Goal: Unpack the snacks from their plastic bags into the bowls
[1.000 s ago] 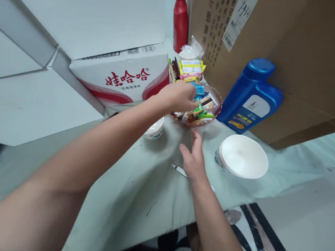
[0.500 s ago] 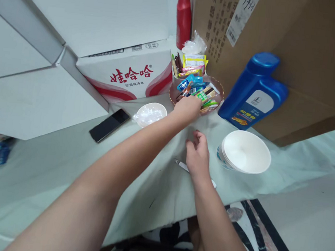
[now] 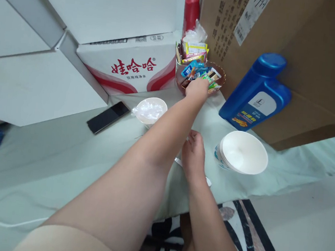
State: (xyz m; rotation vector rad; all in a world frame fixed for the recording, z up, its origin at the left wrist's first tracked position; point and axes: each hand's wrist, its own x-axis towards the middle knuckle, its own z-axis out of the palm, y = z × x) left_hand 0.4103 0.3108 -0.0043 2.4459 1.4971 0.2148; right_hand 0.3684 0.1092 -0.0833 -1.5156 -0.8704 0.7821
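My left hand [image 3: 197, 88] reaches into a round, clear basket [image 3: 224, 76] with a beaded rim, at the back of the table. Its fingers point away among small wrapped snacks [image 3: 199, 70] in blue, green and brown, so what they touch or hold is hidden. My right hand [image 3: 193, 154] rests on the cloth nearer to me, partly behind my left forearm. Its fingers are loosely bent and apart, and I see nothing held in them. Beneath that hand lies a thin white pen-like stick [image 3: 178, 162], mostly covered.
Stacked paper cups [image 3: 244, 152] and a blue bottle [image 3: 256, 93] stand at the right, before a big cardboard box [image 3: 320, 69]. Left are a cup with clear plastic [image 3: 151, 110], a phone [image 3: 108, 117] and a white carton [image 3: 128, 67]. A red bottle [image 3: 192, 8] stands behind.
My left arm has stretched farther over the basket, and its forearm now covers part of my right hand. My right hand stays about where it was. The camera view has shifted slightly.
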